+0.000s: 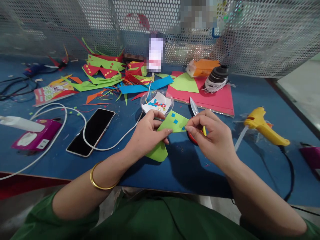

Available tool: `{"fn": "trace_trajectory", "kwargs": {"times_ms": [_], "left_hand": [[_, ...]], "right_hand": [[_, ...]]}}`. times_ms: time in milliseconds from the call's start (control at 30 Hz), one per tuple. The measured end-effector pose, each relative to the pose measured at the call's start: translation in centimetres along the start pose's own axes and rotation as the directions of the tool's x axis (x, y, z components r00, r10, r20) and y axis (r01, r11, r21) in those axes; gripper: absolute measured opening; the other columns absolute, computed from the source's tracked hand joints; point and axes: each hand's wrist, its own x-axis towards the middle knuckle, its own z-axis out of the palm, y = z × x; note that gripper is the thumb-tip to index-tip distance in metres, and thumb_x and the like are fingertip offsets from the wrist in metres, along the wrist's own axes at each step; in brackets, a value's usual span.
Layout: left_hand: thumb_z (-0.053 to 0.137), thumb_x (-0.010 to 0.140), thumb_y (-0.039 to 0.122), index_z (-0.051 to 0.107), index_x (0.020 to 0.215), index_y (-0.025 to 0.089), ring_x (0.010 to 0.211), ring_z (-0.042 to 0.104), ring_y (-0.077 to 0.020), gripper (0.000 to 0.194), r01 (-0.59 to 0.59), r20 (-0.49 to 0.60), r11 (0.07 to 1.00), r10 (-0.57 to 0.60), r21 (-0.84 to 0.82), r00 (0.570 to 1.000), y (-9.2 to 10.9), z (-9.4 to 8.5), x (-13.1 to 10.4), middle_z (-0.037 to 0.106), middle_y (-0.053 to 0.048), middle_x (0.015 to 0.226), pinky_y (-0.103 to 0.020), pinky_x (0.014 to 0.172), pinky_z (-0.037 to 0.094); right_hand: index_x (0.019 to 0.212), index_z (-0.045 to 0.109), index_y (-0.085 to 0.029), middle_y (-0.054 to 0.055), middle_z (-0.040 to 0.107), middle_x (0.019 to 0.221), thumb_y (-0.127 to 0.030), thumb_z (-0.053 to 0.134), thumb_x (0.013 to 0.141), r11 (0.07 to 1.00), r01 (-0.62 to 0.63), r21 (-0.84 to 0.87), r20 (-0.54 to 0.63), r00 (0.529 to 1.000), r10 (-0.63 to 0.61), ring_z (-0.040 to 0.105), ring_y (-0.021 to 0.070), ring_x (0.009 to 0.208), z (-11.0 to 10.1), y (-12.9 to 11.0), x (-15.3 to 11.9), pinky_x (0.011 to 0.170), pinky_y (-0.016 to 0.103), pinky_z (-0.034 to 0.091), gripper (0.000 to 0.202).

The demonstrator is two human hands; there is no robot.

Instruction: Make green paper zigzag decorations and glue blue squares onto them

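Observation:
My left hand (147,131) grips a bright green paper cut-out (160,154) between thumb and fingers, just above the table's front part. Small blue paper squares (175,122) sit on the green surface in a slanting row. At the cut-out's right corner, my right hand (212,135) pinches a small blue paper square (183,128) against the green paper, its fingertips partly covering it. Behind my right hand lie scissors (193,106) with red and yellow handles, partly hidden. A clear round dish (171,110) beyond my left hand holds white paper with blue, red and yellow bits.
A phone (91,133) and white cable lie at left beside a purple box (37,135). Cut paper masks (102,71) and strips pile up at the back. Red sheets (207,100) carry a black spool (217,78). A yellow glue gun (266,126) lies right.

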Motion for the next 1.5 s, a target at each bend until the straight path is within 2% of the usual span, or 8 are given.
{"fn": "trace_trajectory", "kwargs": {"times_ms": [100, 167, 300, 433, 700, 1000, 1267, 1500], "left_hand": [[0.075, 0.076, 0.023, 0.048, 0.117, 0.02, 0.049, 0.064, -0.0124, 0.049, 0.036, 0.011, 0.998, -0.035, -0.06, 0.999, 0.1, 0.1, 0.0, 0.065, 0.008, 0.062, -0.022, 0.051, 0.049], [0.075, 0.076, 0.023, 0.052, 0.121, 0.019, 0.049, 0.063, -0.0119, 0.05, 0.069, 0.046, 0.994, -0.065, -0.088, 0.997, 0.2, 0.2, -0.1, 0.065, 0.007, 0.064, -0.022, 0.05, 0.049], [0.072, 0.079, 0.025, 0.067, 0.093, 0.016, 0.045, 0.056, -0.0081, 0.017, 0.127, 0.11, 0.991, -0.122, -0.047, 0.987, 0.4, 0.2, -0.3, 0.062, 0.005, 0.058, -0.018, 0.045, 0.044], [0.067, 0.082, 0.023, 0.07, 0.083, 0.017, 0.043, 0.051, -0.0066, 0.007, 0.122, 0.113, 0.992, -0.118, -0.025, 0.987, 0.7, 0.2, -0.4, 0.062, 0.005, 0.056, -0.017, 0.043, 0.04], [0.063, 0.085, 0.021, 0.066, 0.081, 0.017, 0.041, 0.049, -0.0065, 0.006, 0.189, 0.144, 0.982, -0.187, -0.005, 0.972, 0.8, 0.4, -0.3, 0.062, 0.005, 0.056, -0.018, 0.044, 0.041], [0.065, 0.083, 0.02, 0.068, 0.076, 0.015, 0.045, 0.051, -0.0071, 0.009, 0.148, 0.147, 0.989, -0.151, 0.026, 0.978, 0.6, 0.3, -0.3, 0.059, 0.005, 0.051, -0.017, 0.047, 0.041], [0.07, 0.079, 0.022, 0.07, 0.078, 0.015, 0.048, 0.053, -0.0059, 0.008, 0.126, 0.156, 0.992, -0.123, -0.004, 0.98, 0.3, 0.3, -0.2, 0.072, 0.0, 0.072, -0.018, 0.049, 0.045], [0.07, 0.08, 0.022, 0.07, 0.077, 0.014, 0.048, 0.054, -0.0053, 0.01, 0.099, 0.146, 0.995, -0.103, 0.032, 0.984, 0.1, 0.3, -0.1, 0.072, 0.0, 0.072, -0.017, 0.048, 0.045]], "right_hand": [[0.079, 0.061, -0.022, 0.001, 0.059, 0.079, -0.019, 0.06, 0.09, 0.999, 0.032, -0.032, 0.003, 0.999, -0.032, 0.058, 0.0161, 0.072, 0.2, 0.0, -0.1, 0.068, 0.033, 0.042, 0.012], [0.08, 0.061, -0.022, 0.001, 0.06, 0.08, -0.018, 0.06, 0.09, 0.996, 0.067, -0.065, 0.0, 0.998, -0.067, 0.058, 0.0165, 0.074, 0.3, 0.0, -0.1, 0.07, 0.034, 0.042, 0.011], [0.081, 0.062, -0.021, 0.002, 0.061, 0.082, -0.017, 0.059, 0.09, 0.991, 0.101, -0.09, 0.013, 0.995, -0.101, 0.059, 0.0176, 0.078, 0.4, 0.2, -0.2, 0.074, 0.035, 0.041, 0.01], [0.082, 0.062, -0.022, 0.003, 0.062, 0.084, -0.018, 0.059, 0.091, 0.99, 0.108, -0.089, 0.049, 0.993, -0.104, 0.06, 0.0185, 0.08, 0.4, 0.3, -0.2, 0.075, 0.037, 0.039, 0.011], [0.082, 0.061, -0.022, 0.003, 0.063, 0.083, -0.019, 0.057, 0.092, 0.986, 0.129, -0.107, 0.037, 0.991, -0.126, 0.06, 0.0188, 0.078, 0.8, 0.0, -0.4, 0.073, 0.037, 0.037, 0.011], [0.082, 0.061, -0.021, 0.003, 0.064, 0.083, -0.019, 0.056, 0.092, 0.976, 0.143, -0.166, 0.039, 0.99, -0.138, 0.061, 0.0205, 0.081, 1.3, 0.1, -0.4, 0.072, 0.037, 0.036, 0.012], [0.082, 0.062, -0.021, 0.003, 0.063, 0.083, -0.018, 0.056, 0.092, 0.976, 0.147, -0.161, 0.061, 0.988, -0.139, 0.06, 0.0199, 0.081, 1.3, -0.1, -0.5, 0.073, 0.037, 0.035, 0.012], [0.08, 0.061, -0.02, 0.004, 0.062, 0.083, -0.018, 0.055, 0.092, 0.974, 0.16, -0.16, 0.081, 0.986, -0.148, 0.06, 0.0194, 0.08, 1.1, -0.2, -0.5, 0.072, 0.037, 0.035, 0.014]]}}
